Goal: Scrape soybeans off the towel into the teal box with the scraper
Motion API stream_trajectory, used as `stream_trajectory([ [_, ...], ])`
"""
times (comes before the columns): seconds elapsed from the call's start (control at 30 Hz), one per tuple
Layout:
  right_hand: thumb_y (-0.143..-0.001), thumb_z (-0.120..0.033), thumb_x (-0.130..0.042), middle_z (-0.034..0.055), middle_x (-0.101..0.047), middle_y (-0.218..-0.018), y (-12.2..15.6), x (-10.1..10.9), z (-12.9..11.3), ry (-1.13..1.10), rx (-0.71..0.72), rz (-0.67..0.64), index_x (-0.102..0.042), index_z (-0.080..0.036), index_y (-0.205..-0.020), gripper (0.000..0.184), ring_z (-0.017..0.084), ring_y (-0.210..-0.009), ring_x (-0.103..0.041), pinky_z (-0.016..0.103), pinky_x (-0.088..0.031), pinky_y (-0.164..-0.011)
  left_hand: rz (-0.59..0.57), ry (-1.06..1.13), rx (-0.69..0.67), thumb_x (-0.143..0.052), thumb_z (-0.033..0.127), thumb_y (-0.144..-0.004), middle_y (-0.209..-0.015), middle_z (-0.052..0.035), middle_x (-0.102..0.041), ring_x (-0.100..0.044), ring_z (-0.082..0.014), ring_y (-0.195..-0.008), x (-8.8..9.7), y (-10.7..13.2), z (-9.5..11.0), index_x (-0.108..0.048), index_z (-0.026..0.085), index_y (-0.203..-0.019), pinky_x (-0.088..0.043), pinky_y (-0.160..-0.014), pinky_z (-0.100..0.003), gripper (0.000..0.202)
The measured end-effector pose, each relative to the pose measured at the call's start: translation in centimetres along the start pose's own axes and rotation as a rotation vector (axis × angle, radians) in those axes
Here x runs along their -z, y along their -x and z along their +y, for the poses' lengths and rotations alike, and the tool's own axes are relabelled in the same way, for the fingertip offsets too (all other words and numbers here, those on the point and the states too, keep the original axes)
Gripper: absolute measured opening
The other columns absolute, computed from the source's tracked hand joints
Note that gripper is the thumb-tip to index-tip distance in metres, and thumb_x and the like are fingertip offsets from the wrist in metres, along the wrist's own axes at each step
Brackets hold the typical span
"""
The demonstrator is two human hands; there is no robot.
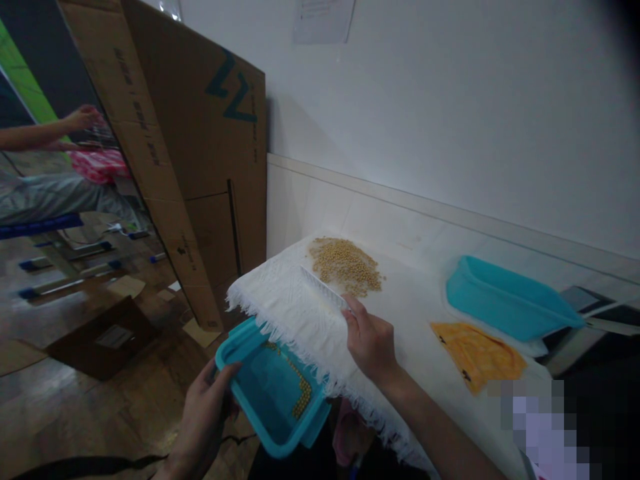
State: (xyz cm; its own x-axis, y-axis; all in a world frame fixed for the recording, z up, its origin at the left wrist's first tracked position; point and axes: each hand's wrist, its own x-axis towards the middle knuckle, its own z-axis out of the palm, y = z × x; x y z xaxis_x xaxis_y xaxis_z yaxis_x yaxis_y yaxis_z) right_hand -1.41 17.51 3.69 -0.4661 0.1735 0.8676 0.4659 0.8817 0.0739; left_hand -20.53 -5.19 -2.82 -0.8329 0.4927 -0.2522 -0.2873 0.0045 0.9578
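Beans [345, 263] sit in a loose pile toward the wall, a few strays around it, so any quick shove could probably scatter them. The left hand [207, 400] is clamped on the rim of a blue tub [265, 387] under the edge of the white cloth [283, 287], with a thin line of beans inside. The right hand [371, 340], well apart from it, grips a white strip-like tool [325, 293] by its near end. That one-sided hold on the tub looks kinda risky: a slip could dump everything on the wood floor [140, 413]. Fringe [300, 360] overlapping the tub might also steer beans astray.
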Motion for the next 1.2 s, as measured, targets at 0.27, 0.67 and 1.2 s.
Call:
stream_trajectory([
  [0.27,-0.115,-0.022,-0.043,-0.0019,-0.074,-0.062,-0.2,-0.1,-1.6,-0.029,-0.01,-0.028,-0.074,-0.016,-0.124,0.033,0.012,-0.049,-0.066,0.021,-0.046,-0.055,0.005,-0.015,0.037,-0.089,0.058,-0.07,-0.044,0.0101,-0.053,-0.046,-0.0121,-0.034,0.1,-0.2,0.3,-0.074,0.019,-0.096,-0.036,-0.032,-0.021,0.05],
  [0.67,-0.112,-0.023,-0.052,0.0008,-0.079,-0.071,2.0,2.7,3.4,0.07,-0.024,-0.03,-0.073,-0.017,-0.125,0.026,0.014,-0.052,-0.071,0.021,-0.051,-0.058,-0.043,-0.001,0.04,-0.09,0.057,-0.071,-0.048,0.01,-0.055,-0.048,-0.0122,-0.038,0.2,-0.1,0.2,-0.074,0.018,-0.099,-0.039,-0.033,-0.021,0.051],
  [1.2,-0.114,-0.021,-0.051,0.0007,-0.079,-0.071,2.8,4.6,2.0,0.075,0.018,-0.047,-0.07,-0.014,-0.124,0.023,0.012,-0.049,-0.069,0.022,-0.051,-0.057,-0.05,-0.02,0.034,-0.089,0.059,-0.073,-0.048,0.01,-0.055,-0.047,-0.0118,-0.037,0.3,0.0,0.1,-0.074,0.018,-0.103,-0.038,-0.033,-0.02,0.053],
])
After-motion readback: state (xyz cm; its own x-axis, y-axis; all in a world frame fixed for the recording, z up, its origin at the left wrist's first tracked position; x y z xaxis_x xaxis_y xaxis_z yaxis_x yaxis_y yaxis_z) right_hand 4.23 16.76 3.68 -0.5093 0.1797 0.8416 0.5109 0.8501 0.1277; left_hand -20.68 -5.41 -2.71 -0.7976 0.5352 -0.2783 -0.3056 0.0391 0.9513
